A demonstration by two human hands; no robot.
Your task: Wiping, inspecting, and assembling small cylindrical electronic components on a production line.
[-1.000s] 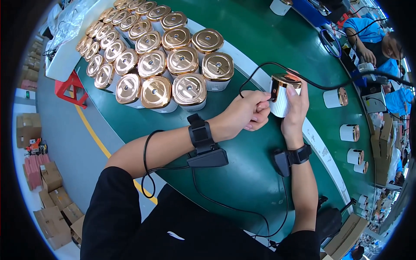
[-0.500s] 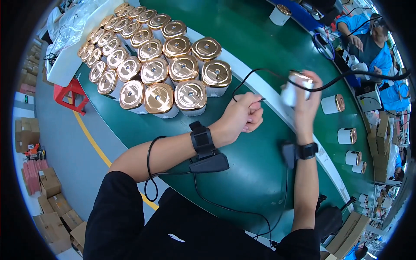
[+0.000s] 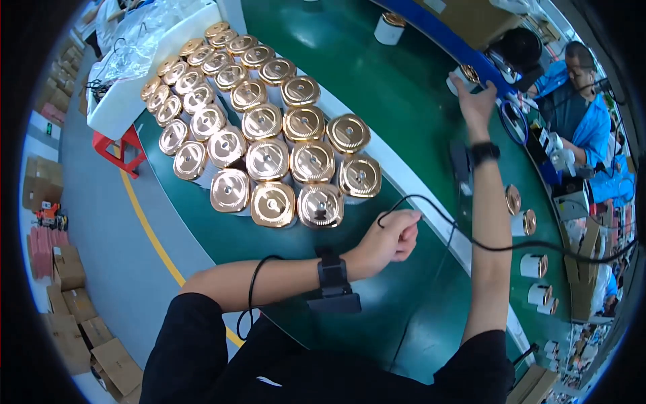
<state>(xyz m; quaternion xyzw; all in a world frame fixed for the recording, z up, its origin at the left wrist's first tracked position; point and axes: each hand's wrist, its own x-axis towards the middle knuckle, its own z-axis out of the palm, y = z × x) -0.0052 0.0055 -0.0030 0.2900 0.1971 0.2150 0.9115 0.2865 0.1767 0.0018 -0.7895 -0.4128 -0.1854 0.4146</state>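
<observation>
My right hand (image 3: 475, 104) reaches far across the green table, its fingers spread on both sides of a white canister with a gold lid (image 3: 463, 78). Whether the fingertips touch the canister I cannot tell. Closer to me, my left hand (image 3: 385, 246) is curled into a loose fist over the table, with nothing visible in it. A black cable (image 3: 431, 203) passes in front of that hand and across my right forearm. Left of the fist, many gold-lidded canisters (image 3: 313, 160) stand packed in rows.
A white strip (image 3: 410, 176) divides the green table (image 3: 303, 269). Several canisters (image 3: 533, 266) line its right side, and one canister (image 3: 389, 29) stands at the far edge. A co-worker in blue (image 3: 579, 101) sits across. A red stool (image 3: 118, 152) stands at left.
My right hand has let go of the canister it held, which now stands beside my forearm, and has moved farther off to another one. The left hand stays curled. The view has shifted.
</observation>
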